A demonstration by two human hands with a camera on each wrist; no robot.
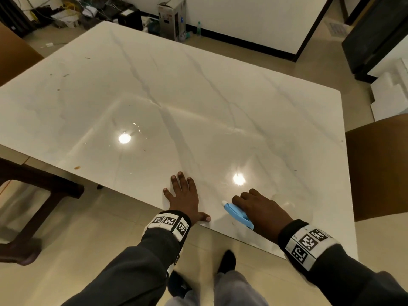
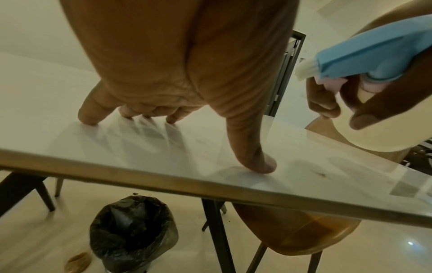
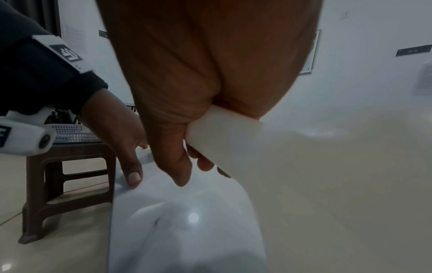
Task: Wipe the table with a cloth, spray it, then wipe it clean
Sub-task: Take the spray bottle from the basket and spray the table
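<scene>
— At the near edge of the white marble tabletop, what are the person's hands doing?

— Left hand lies flat, fingers straight and spread, fingertips and thumb pressing the glossy surface just by the rim. Right hand sits just beside it, curled around a spray bottle with a blue head, white nozzle and pale body; fingers wrap its neck, one at the pink trigger.

— Where does the bottle point?

— Its nozzle points toward the left hand, and the bottle is held just above the tabletop near the front edge.

— Anything on the surface?

— Two bright lamp reflections, a wet sheen across the middle, a few brown crumbs toward the left side. No cloth shows in any view.

— And around it?

— A brown chair on the right, a dark stool on the left, a bin with a black liner under the table.
</scene>
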